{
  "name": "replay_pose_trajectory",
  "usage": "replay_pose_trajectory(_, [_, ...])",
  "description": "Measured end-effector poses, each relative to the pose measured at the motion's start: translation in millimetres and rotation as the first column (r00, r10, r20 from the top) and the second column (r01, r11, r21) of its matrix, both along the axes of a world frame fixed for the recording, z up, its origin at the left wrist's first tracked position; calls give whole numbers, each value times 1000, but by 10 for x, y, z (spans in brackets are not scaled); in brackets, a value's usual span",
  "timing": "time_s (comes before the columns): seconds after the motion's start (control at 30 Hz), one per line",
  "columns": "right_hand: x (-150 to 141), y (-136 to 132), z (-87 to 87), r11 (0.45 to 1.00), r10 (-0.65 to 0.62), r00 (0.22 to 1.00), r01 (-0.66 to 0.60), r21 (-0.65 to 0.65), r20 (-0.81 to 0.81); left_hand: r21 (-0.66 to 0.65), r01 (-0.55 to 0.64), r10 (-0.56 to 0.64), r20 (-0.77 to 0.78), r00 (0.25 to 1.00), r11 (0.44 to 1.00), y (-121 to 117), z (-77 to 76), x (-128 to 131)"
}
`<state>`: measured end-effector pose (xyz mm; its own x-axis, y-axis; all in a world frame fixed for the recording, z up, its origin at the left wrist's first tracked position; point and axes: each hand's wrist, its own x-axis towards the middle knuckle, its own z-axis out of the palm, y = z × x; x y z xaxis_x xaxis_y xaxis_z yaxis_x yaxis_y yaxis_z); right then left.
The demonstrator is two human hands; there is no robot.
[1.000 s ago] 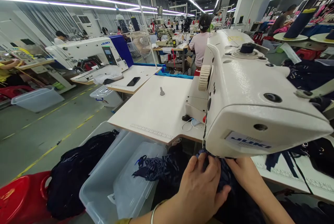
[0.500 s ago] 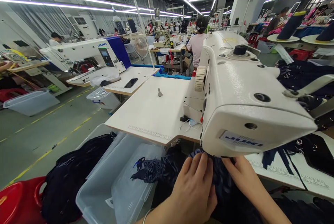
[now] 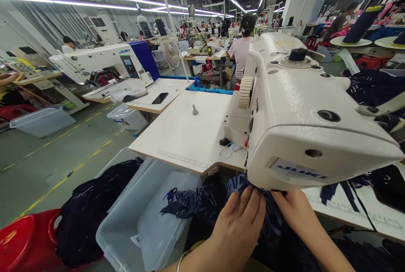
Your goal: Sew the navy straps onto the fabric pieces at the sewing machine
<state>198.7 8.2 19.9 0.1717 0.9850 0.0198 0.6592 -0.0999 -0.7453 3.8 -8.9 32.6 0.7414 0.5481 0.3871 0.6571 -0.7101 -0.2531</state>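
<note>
My left hand (image 3: 238, 226) is closed over a bunch of navy fabric strips (image 3: 236, 184) at the near end of a white JUKI sewing machine (image 3: 303, 137). The bunch trails left over the rim of a clear plastic bin (image 3: 186, 204). Beside it, my right hand (image 3: 295, 213) reaches under the machine's head with its fingers drawn together. Its fingertips, and whatever they hold, are hidden there. More dark fabric hangs below and between both hands. The needle area is out of sight behind the machine head.
A white table (image 3: 190, 132) bears a small grey metal piece (image 3: 195, 110); a phone (image 3: 160, 98) lies on the neighbouring one. Lower left are a dark fabric pile (image 3: 91, 208) and a red stool (image 3: 25, 238). A person (image 3: 241, 50) sits ahead.
The view has shifted slightly, so the machine appears larger and further right. More of the navy strips shows above my left hand, which has slid a little down and right in the picture.
</note>
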Motion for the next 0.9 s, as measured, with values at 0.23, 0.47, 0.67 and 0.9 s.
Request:
replay_pose_trajectory(0.23, [-15, 13, -6, 999, 33, 998, -35, 36, 54, 2, -20, 20, 23, 1000, 1000, 8, 42, 19])
replay_pose_trajectory(0.47, [-5, 29, -20, 997, 54, 998, -56, 47, 45, 29, -38, 36, 71, 997, 999, -10, 24, 55])
replay_pose_trajectory(0.67, [-21, 29, -8, 998, 44, 998, -46, 51, 48, 36, -42, 39, 78, 996, 998, -7, -10, 52])
replay_pose_trajectory(0.9, [20, 39, -1, 996, 77, 997, -77, 34, 7, 70, -31, 28, 55, 998, 997, -3, 19, 46])
